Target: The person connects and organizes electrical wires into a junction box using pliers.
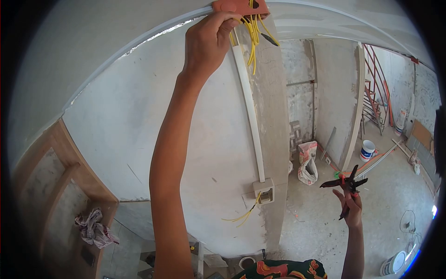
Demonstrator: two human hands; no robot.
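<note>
High up, my left hand (pixel 207 42) reaches to an orange junction box (pixel 227 6) at the ceiling. Its thumb and fingertips are pinched on a yellow wire right below the box. A bundle of yellow wires (pixel 253 39) hangs from the box beside the hand, one end wrapped in black. Lower right, my right hand (pixel 351 209) is closed around black pliers (pixel 347 182) with red parts, their dark arms spread out in several directions. Below the left hand, a white conduit (pixel 247 109) runs down the wall to a square switch box (pixel 265 193), where more yellow wires (pixel 244 216) stick out.
A wooden frame (pixel 88 172) stands at the left with a crumpled cloth (pixel 96 228) on it. On the floor to the right are an open sack (pixel 307 162), a white and blue bucket (pixel 367 151) and another bucket (pixel 393 263). A red metal staircase (pixel 372 95) rises behind.
</note>
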